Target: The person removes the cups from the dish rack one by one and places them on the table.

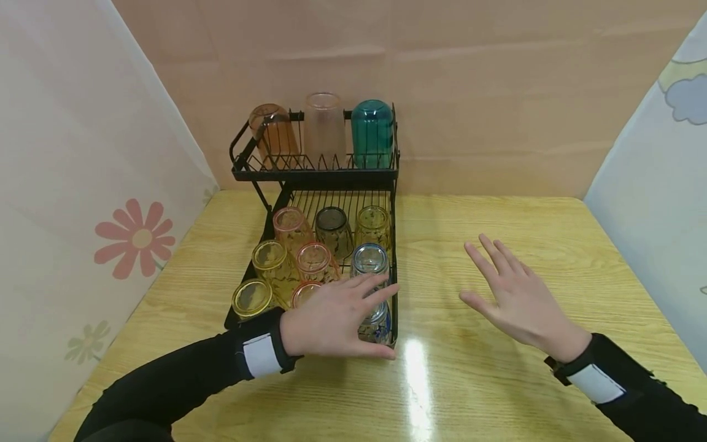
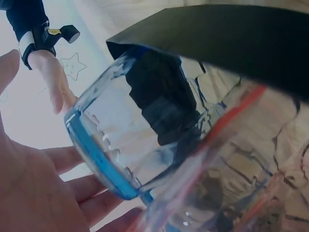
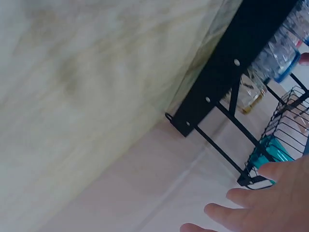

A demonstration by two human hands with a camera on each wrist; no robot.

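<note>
A left hand (image 1: 331, 319), fingers straight and spread, rests over a blue-rimmed glass (image 1: 374, 319) (upside down) in a black dish rack (image 1: 394, 245). The right hand (image 1: 516, 301) hovers with fingers spread above the wooden table (image 1: 497, 380), holding nothing.

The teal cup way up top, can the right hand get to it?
Probably yes. The right hand hovers open over the bare table, and nothing stands between it and the teal cup on the rack's upper shelf.

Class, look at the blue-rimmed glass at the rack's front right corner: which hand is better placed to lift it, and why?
Probably the left hand: it is spread over the blue-rimmed glass, while the right hand hovers open above the table.
</note>
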